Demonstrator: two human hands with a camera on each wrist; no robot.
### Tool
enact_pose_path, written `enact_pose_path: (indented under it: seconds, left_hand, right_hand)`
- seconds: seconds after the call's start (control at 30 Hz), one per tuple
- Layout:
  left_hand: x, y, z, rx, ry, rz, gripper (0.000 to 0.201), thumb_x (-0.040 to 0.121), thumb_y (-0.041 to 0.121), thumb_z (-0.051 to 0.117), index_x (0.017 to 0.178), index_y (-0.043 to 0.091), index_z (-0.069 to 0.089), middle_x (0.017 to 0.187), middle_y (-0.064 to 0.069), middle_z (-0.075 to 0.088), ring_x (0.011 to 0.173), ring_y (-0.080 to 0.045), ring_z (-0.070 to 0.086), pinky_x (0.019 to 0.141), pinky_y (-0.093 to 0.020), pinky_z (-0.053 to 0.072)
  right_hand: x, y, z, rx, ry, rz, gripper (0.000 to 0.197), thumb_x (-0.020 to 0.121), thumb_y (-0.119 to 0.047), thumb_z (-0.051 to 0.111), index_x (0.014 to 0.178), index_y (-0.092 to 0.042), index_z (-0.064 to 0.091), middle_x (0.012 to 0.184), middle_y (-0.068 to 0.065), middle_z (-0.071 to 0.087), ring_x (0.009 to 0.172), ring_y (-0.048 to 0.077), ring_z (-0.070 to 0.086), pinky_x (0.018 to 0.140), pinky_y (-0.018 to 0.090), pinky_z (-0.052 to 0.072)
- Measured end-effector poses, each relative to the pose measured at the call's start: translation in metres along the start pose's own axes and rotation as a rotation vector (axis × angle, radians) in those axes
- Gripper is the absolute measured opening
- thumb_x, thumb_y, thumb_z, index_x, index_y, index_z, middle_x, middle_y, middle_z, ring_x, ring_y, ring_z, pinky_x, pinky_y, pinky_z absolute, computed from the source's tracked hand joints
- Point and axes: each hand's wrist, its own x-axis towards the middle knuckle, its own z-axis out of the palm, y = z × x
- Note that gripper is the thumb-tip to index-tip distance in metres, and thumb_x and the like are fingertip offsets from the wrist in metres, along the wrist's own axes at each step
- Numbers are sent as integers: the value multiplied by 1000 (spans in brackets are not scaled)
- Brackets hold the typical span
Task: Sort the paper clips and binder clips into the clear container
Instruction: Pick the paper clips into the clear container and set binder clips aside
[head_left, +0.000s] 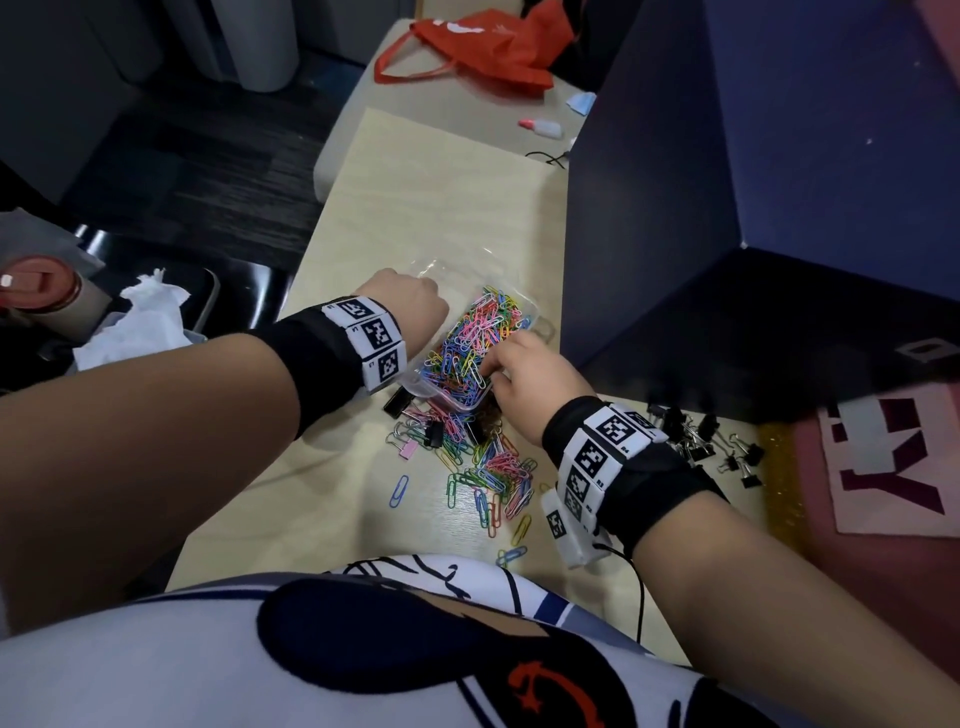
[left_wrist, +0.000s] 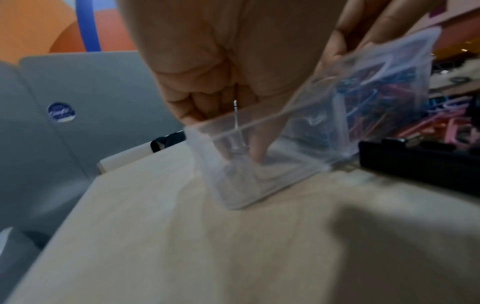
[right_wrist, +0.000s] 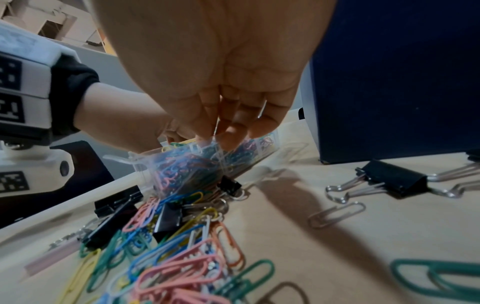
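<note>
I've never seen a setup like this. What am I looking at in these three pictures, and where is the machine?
There is no machine here: a person works with bare hands and wears three cameras. The big picture comes from the head, looking down. The other two come from the wrists, looking along the fingers. The checkered bands mark the wrists. On the pale table lie a heap of loose coloured paper clips and, further right, black binder clips. The left hand holds the clear container by its edge, with fingers in an empty compartment. The right hand, above the compartment full of clips, pinches what looks like a silvery paper clip.
</note>
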Motion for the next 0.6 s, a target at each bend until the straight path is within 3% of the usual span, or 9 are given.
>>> enact_pose_path:
  seconds: [0.07, 0.13, 0.27, 0.4, 0.53, 0.6]
  left_hand:
    - [-3, -1, -2, -8, -36, -9, 20, 87, 14, 57, 106, 13, 60, 105, -9, 61, 91, -29, 63, 77, -36, 49]
    - [-5, -2, -3, -41, -87, -24, 19, 85, 21, 62, 101, 11, 62, 98, -9, 63, 83, -30, 65, 73, -36, 55]
    - [-10, -1, -6, -20, -166, -21, 13, 81, 22, 65, 84, 10, 66, 71, -4, 60, 67, -26, 62, 62, -30, 55]
    - [-12, 1, -9, -40, -183, -8, 32, 81, 22, 67, 57, 12, 49, 58, -2, 48, 59, -25, 57, 55, -28, 49]
    - [-16, -3, -9, -23, -173, 8, 2, 80, 13, 65, 78, 12, 65, 68, -3, 55, 65, -26, 62, 61, -30, 54]
    - [-18, -5, -10, -72, -122, 9, 6, 83, 9, 60, 88, 10, 62, 81, -6, 59, 81, -30, 65, 66, -33, 53]
  right_hand:
    - [0, -2, 0, 3, 5, -6, 24, 96, -13, 43, 108, -18, 63, 119, 1, 50, 100, 22, 56, 87, 32, 48]
    - [0, -4, 0, 4, 4, -10, 24, 96, -12, 43, 109, -17, 63, 119, 1, 51, 101, 23, 56, 88, 34, 48]
    - [-1, -5, 0, 2, -1, -11, 25, 95, -12, 43, 108, -17, 63, 120, 1, 51, 101, 24, 57, 88, 36, 49]
    - [-1, -6, 1, -3, -5, -8, 24, 96, -13, 43, 109, -18, 63, 121, 2, 50, 101, 24, 57, 87, 35, 49]
    - [-1, -6, 2, -4, -2, -10, 24, 95, -12, 43, 109, -17, 63, 121, 3, 50, 100, 25, 57, 85, 35, 49]
    - [-2, -6, 4, -4, -2, -12, 25, 95, -11, 43, 109, -17, 63, 122, 3, 50, 100, 26, 57, 84, 35, 49]
